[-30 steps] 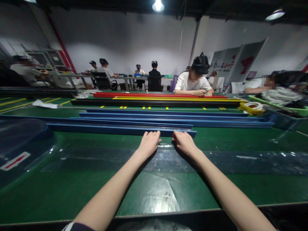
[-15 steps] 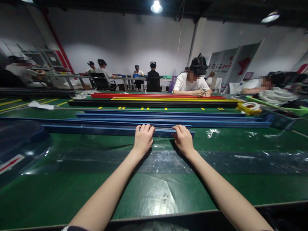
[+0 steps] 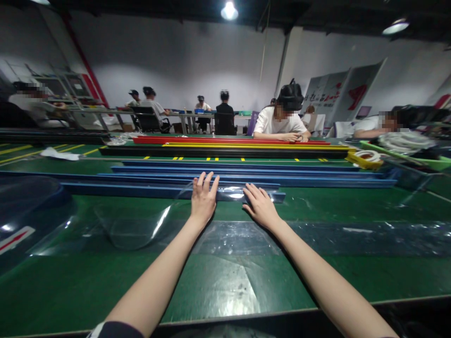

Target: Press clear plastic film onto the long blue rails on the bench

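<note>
My left hand [image 3: 203, 201] is open, its fingers spread over the nearest blue rail [image 3: 141, 189]. To its right, my right hand [image 3: 261, 205] rests with outstretched fingers near the rail's right end. A clear plastic film [image 3: 161, 221] curls up left of my left hand and shines along the rail between both hands. Its edges are hard to make out. Both hands seem to press on the film, though the contact is partly hidden. Closer to me, a flat clear strip [image 3: 232, 237] lies across the green table [image 3: 197, 281].
Behind lie more blue rails [image 3: 317, 180], a black rail [image 3: 246, 152], a yellow rail [image 3: 260, 146] and a red rail [image 3: 211, 140]. A clear-wrapped roll [image 3: 31, 211] is at left. Bins [image 3: 437, 162] stand right. A co-worker [image 3: 280, 124] sits opposite.
My fingers have gone from curled at the blue rail to stretched out. The left hand has shifted slightly left. A curl of clear film now shows beside it.
</note>
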Demonstrator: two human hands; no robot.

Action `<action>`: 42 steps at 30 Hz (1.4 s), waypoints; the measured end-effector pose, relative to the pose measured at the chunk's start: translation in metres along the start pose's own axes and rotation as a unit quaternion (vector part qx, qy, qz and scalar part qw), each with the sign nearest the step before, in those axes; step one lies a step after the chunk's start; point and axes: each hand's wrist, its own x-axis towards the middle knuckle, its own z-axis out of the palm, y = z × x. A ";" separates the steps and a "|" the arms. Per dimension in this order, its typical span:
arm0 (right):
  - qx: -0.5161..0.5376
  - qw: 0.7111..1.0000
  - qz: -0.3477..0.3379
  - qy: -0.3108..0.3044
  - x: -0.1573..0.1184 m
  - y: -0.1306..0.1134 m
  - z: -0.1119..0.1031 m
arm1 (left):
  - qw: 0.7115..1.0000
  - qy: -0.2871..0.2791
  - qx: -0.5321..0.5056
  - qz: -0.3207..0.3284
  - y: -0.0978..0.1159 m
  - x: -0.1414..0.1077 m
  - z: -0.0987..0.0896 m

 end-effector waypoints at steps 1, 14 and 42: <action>-0.009 1.000 0.002 -0.007 0.000 0.001 0.001 | 1.000 -0.012 -0.005 0.016 0.002 -0.001 0.003; -0.080 0.996 0.018 -0.016 0.003 0.010 -0.003 | 0.986 -0.150 -0.049 0.054 0.010 -0.006 0.016; -0.049 0.997 0.051 -0.019 0.004 0.017 0.002 | 0.986 -0.131 0.016 -0.104 -0.036 -0.005 0.009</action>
